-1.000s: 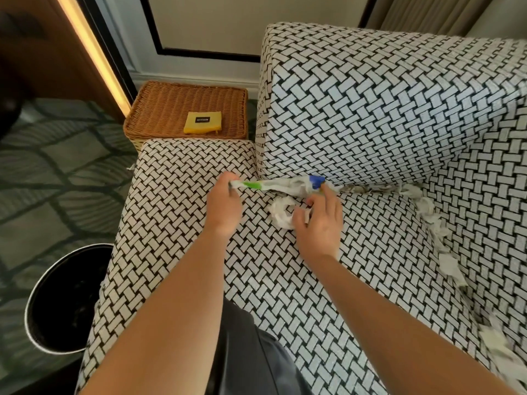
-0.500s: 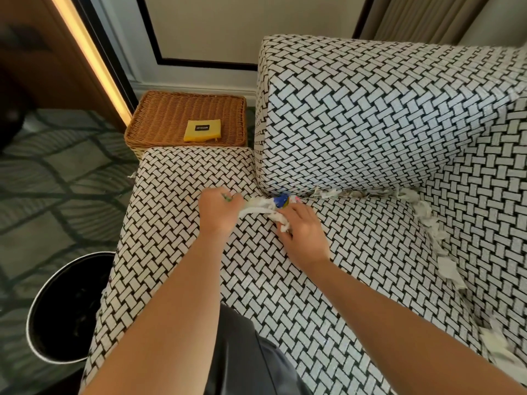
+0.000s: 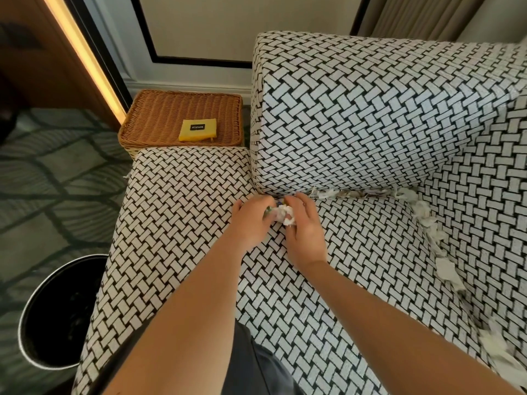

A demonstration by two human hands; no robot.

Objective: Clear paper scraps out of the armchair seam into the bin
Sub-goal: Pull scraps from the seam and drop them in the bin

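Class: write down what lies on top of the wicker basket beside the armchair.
A flat yellow pouch with a black label lies on the wicker basket. Its woven top covers whatever is inside.

Softly and evenly lit, with warm glow from light strip [image 3: 83, 57] at upper left. Barely shadowed. Bent by wide-angle lens toward edges; blurred around paper scraps [image 3: 497, 347] at lower right.
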